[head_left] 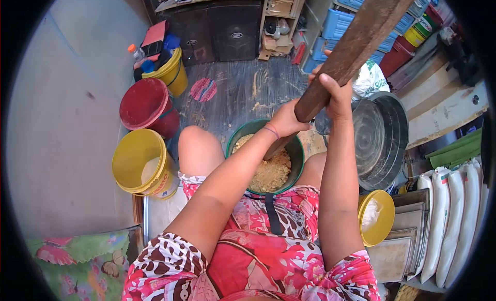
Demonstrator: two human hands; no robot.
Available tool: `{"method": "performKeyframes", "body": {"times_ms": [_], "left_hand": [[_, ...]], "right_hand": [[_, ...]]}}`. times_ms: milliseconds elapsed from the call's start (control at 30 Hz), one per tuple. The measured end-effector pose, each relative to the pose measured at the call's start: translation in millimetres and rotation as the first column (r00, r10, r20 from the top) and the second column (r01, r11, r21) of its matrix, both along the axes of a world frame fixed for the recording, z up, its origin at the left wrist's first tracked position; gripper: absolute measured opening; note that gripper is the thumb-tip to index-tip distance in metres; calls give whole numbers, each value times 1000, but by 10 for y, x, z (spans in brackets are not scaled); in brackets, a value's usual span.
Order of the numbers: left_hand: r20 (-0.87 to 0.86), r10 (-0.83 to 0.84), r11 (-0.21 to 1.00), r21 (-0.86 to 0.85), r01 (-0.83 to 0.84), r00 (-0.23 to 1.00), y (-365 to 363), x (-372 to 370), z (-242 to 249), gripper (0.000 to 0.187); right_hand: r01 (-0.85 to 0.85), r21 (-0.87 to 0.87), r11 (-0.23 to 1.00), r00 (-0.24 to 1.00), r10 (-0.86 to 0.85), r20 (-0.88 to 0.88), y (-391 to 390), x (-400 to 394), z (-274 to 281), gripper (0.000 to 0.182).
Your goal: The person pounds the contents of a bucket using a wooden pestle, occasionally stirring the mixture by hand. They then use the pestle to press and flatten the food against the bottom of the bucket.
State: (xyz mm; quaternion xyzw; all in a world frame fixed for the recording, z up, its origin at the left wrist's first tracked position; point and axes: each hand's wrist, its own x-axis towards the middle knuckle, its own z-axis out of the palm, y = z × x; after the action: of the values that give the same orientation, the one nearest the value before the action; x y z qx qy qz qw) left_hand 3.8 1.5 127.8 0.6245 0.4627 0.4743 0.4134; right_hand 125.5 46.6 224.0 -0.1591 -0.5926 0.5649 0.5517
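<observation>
A long, thick wooden pole [356, 47] slants from the upper right down into a green bucket [297, 171] between my knees. My left hand [288, 120] is wrapped round its lower part, just above the bucket. Higher up, my right hand [336, 91] grips the same pole, thumb on the near side and fingertips showing behind. Crumbly yellowish-brown meal [271, 176] lies in the bucket, and the pole's narrower lower end goes into it. The tip itself is hidden in the meal.
To my left stand a yellow bucket [135, 161], a dark red bucket [147, 102] and another filled yellow bucket [175, 76]. On the right are a large black basin [374, 140], a small yellow bucket [385, 213] and stacked white packs [454, 218]. Blue drawers [338, 24] stand behind.
</observation>
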Motion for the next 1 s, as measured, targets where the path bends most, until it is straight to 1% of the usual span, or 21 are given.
{"method": "performKeyframes", "body": {"times_ms": [67,167,200,233,267,367,433,467,533,567,633,667,733,767,800,833,867,900,933,967,1000], "left_hand": [[-28,4,1000,-14,-5,1000,66,-10,-80,67],[-18,-9,1000,-3,9,1000,96,-18,-115,68],[22,-36,999,-1,36,999,112,-21,-128,69],[61,-64,998,3,64,996,122,-30,-142,69],[63,-64,998,-1,64,996,132,-40,-151,69],[153,-110,994,39,105,982,183,-55,-173,65],[179,-170,985,2,172,969,214,-78,-176,65],[179,-170,985,3,173,969,228,-94,-177,65],[198,-222,968,-76,241,955,248,-129,-164,60],[198,-222,968,-75,241,955,258,-150,-156,60],[335,-307,916,-151,373,891,278,-183,-140,54],[333,-311,914,-151,376,890,282,-197,-132,54],[367,-366,880,-164,447,855,296,-222,-115,49],[366,-371,878,-161,451,854,320,-236,-122,49],[338,-402,860,-181,478,851,351,-255,-143,56],[310,-433,840,-201,503,846,380,-273,-165,62],[309,-436,840,-199,505,845,402,-287,-190,62],[335,-451,823,-202,531,827,411,-303,-186,61],[359,-466,806,-204,555,809,426,-317,-178,59],[356,-468,806,-202,556,808,450,-329,-197,59],[367,-434,818,-221,530,823,458,-339,-204,54]], "right_hand": [[74,2,997,997,-74,-21,-19,-26,10,63],[88,8,996,996,-88,-28,3,-39,-25,61],[97,6,995,995,-97,-35,-2,-48,-22,61],[136,-13,991,991,-136,-8,-38,-73,5,66],[136,-17,991,991,-136,-6,-43,-88,1,66],[209,-23,978,978,-208,26,-25,-101,-16,64],[258,-13,966,965,-257,56,7,-106,-43,60],[258,-12,966,965,-257,56,9,-117,-48,60],[342,22,940,938,-342,49,-5,-164,-49,47],[342,23,939,938,-343,48,0,-182,-55,47],[442,83,893,890,-449,83,19,-212,-74,34],[446,83,891,888,-452,81,18,-229,-77,34],[481,125,868,872,-489,35,-1,-276,-73,29],[507,137,851,856,-515,35,-24,-304,-63,31],[510,139,849,854,-519,34,-24,-293,-79,31],[491,155,857,863,-503,48,-16,-285,-128,33],[471,169,865,871,-487,62,-9,-280,-183,35],[452,112,885,882,-463,93,-63,-289,-251,45],[441,98,892,883,-451,129,-48,-296,-434,44],[499,151,853,828,-521,206,-32,-312,-699,43],[549,209,810,761,-587,277,-91,-358,-773,42]]}}
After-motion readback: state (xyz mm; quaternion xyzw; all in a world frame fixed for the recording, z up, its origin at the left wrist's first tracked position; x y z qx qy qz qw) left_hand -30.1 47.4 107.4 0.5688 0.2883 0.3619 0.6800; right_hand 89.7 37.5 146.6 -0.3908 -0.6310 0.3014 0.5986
